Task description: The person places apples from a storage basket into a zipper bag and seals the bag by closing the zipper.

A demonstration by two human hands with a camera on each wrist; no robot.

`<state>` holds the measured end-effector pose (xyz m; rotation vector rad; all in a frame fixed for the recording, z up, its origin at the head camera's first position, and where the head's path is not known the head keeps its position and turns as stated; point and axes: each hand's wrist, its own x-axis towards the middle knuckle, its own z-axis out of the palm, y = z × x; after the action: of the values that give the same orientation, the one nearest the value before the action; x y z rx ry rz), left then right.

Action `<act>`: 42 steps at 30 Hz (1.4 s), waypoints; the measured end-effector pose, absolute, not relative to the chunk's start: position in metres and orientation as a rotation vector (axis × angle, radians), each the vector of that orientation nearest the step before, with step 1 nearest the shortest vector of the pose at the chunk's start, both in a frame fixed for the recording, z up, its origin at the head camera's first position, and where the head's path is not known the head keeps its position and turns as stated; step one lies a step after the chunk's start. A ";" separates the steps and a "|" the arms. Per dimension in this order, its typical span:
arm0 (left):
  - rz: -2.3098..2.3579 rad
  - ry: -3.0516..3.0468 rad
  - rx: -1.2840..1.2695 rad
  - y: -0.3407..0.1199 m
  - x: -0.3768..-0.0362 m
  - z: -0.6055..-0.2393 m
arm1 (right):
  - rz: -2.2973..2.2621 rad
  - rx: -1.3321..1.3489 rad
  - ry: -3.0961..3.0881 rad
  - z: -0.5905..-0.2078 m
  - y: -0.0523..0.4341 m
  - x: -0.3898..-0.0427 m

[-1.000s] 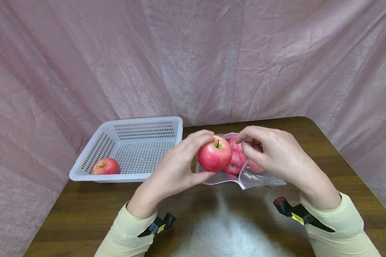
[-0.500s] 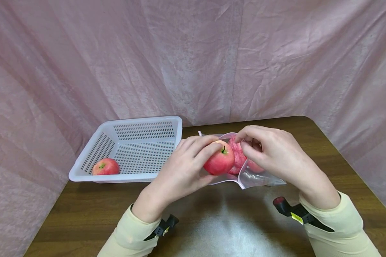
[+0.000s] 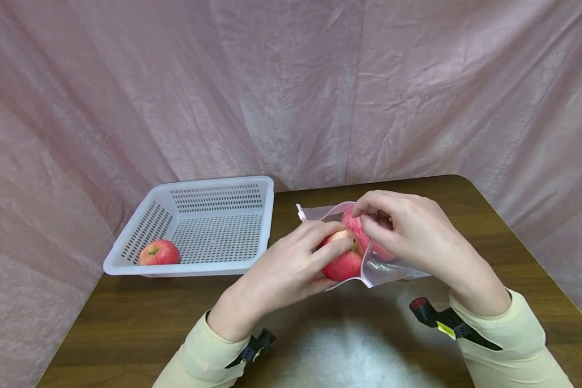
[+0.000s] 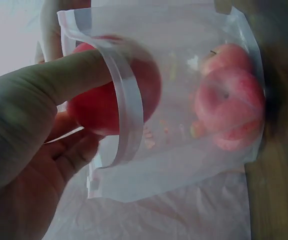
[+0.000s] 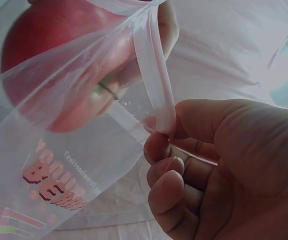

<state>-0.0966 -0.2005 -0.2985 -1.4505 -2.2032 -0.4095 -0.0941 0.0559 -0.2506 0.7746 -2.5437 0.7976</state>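
My left hand (image 3: 286, 269) grips a red apple (image 3: 341, 265) by its sides, at the mouth of a clear zip bag (image 3: 390, 274). In the left wrist view that apple (image 4: 146, 87) is partly inside the bag's opening, with the thumb reaching over the rim. My right hand (image 3: 407, 226) pinches the bag's zip edge between thumb and forefinger, as the right wrist view shows at the rim (image 5: 156, 75). Several more apples (image 4: 229, 97) lie at the bag's far end. Printed lettering (image 5: 54, 185) marks the bag's side.
To the left stands a white perforated plastic basket (image 3: 189, 268) with one apple (image 3: 159, 252) in its near left corner. Both rest on a brown wooden table (image 3: 140, 323). A pink curtain (image 3: 281, 91) hangs directly behind the table's back edge.
My left hand has moved right and down, carrying the apple from in front of the bag's mouth into the opening. The right hand has stayed nearly still on the bag's edge.
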 end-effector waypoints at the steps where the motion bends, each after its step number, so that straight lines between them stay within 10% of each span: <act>1: -0.418 -2.221 -1.460 -0.200 -0.097 -0.299 | 0.798 0.775 -2.546 -0.251 0.056 -0.094; 42: -0.291 -2.352 -1.401 -0.190 -0.097 -0.300 | 0.802 0.754 -2.504 -0.250 0.059 -0.094</act>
<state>-0.0973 -0.1901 -0.2998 -1.4014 -2.3520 -0.2908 -0.0944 0.0587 -0.2501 0.7543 -2.5038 0.8020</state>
